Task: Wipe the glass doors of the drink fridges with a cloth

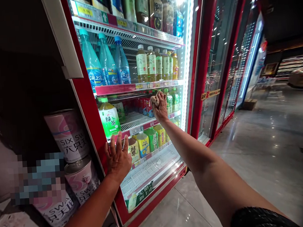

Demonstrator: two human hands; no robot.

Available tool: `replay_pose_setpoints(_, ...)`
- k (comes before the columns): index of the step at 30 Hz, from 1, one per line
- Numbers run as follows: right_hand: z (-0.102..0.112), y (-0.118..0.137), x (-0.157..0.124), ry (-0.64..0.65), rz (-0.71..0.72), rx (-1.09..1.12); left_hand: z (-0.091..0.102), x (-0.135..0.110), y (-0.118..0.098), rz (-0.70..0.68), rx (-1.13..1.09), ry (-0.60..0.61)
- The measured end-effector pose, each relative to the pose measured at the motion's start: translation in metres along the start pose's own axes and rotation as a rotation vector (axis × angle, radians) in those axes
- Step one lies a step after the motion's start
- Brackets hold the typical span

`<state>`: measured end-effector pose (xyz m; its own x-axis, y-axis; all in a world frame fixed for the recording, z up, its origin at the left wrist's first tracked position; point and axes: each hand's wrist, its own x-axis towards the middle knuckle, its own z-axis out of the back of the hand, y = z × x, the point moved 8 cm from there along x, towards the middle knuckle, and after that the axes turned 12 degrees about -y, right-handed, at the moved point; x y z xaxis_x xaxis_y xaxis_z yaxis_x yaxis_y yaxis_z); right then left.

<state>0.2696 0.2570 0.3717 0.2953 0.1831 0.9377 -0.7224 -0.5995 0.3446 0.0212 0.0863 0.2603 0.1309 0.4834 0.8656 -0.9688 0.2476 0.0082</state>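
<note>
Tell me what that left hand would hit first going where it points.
Probably the green-labelled bottle ahead of the left hand, though depth is unclear: the shelf edge or unseen glass might come first.

remotely, i see tall blue plastic bottles (pixel 108 61) and slim pale-labelled bottles (pixel 141 64) on the red-edged shelf (pixel 116 89), a green-capped plastic bottle (pixel 109 119) on the white wire shelf (pixel 134 119) beneath, and boxy yellow and green packs (pixel 152 139) on the lower shelf (pixel 152 156).

Left arm (pixel 92 211): extends from near left. Left hand (pixel 118 160): fingers spread, back toward the viewer. Right arm (pixel 203 161): extended from near right, reaching farther. Right hand (pixel 161 109): fingers bent in a grip.
</note>
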Motion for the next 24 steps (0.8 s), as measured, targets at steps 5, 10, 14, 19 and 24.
replay_pose_setpoints(5,-0.011,0.041,-0.009,0.060,0.047,-0.038,0.011,0.015,0.004,-0.028,0.020,-0.017)
replay_pose_setpoints(10,-0.013,0.068,-0.014,0.131,0.097,-0.054,0.006,0.019,0.008,-0.044,0.060,0.041)
replay_pose_setpoints(14,-0.013,0.080,-0.017,0.117,0.066,-0.062,0.004,0.018,0.009,-0.056,0.098,0.066)
replay_pose_setpoints(19,-0.019,0.107,-0.018,0.241,0.241,-0.010,0.005,0.019,0.010,-0.032,0.104,0.120)
replay_pose_setpoints(24,-0.017,0.112,-0.014,0.206,0.064,-0.061,0.006,0.019,0.010,-0.034,0.093,0.148)
